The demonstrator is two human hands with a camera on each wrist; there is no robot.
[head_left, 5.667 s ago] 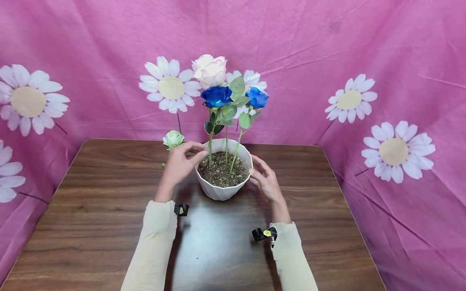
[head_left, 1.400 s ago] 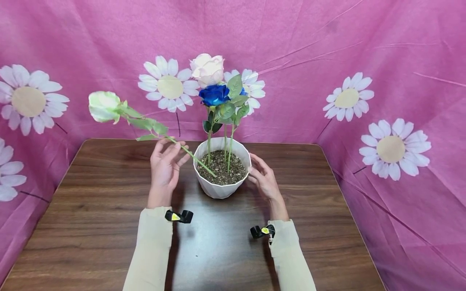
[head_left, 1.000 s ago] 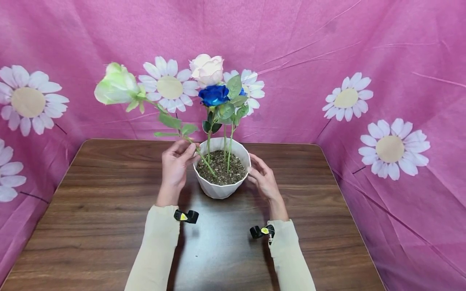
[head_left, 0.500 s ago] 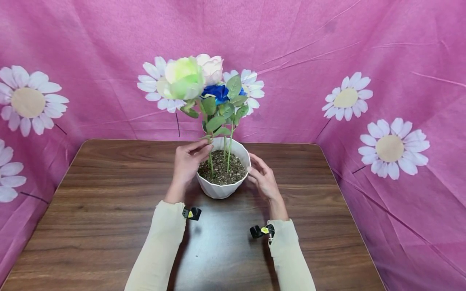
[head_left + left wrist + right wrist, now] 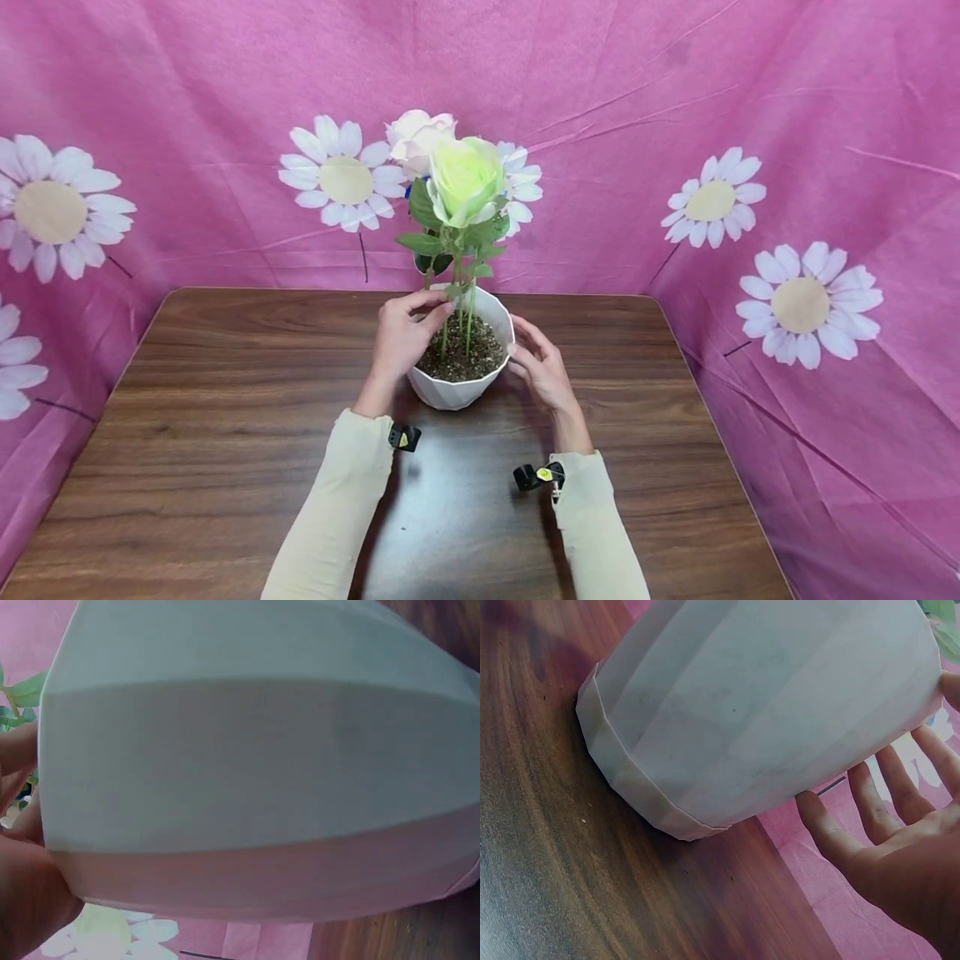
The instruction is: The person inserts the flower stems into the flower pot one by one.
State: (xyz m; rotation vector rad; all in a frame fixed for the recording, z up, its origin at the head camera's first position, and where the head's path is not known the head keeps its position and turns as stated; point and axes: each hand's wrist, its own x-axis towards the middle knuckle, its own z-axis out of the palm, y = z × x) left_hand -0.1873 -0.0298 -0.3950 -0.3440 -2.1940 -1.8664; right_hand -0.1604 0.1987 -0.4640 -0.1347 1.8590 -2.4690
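My left hand [image 5: 405, 333] pinches the stem of a pale green artificial rose [image 5: 467, 179] above the soil [image 5: 472, 358] in a white faceted flowerpot [image 5: 448, 392]. The rose stands nearly upright, its stem going down to the soil. Behind it are a pale pink rose [image 5: 418, 137] and a blue one [image 5: 408, 192], mostly hidden; another blue bloom is out of sight. My right hand [image 5: 546, 367] rests on the pot's right side. In the right wrist view, its extended fingers [image 5: 866, 799] touch the outer wall [image 5: 780, 697], thumb near the rim.
The pot stands on a dark brown wooden table [image 5: 247, 392], near its back edge. A pink cloth [image 5: 600, 75] printed with white daisies hangs behind and at both sides. Black wrist cameras sit on both cuffs, the left camera [image 5: 405, 437] close to the pot's front.
My left hand has brought the green rose from the left to the pot and swung it from slanting to nearly upright, covering the blue blooms. The right hand has stayed at the pot.
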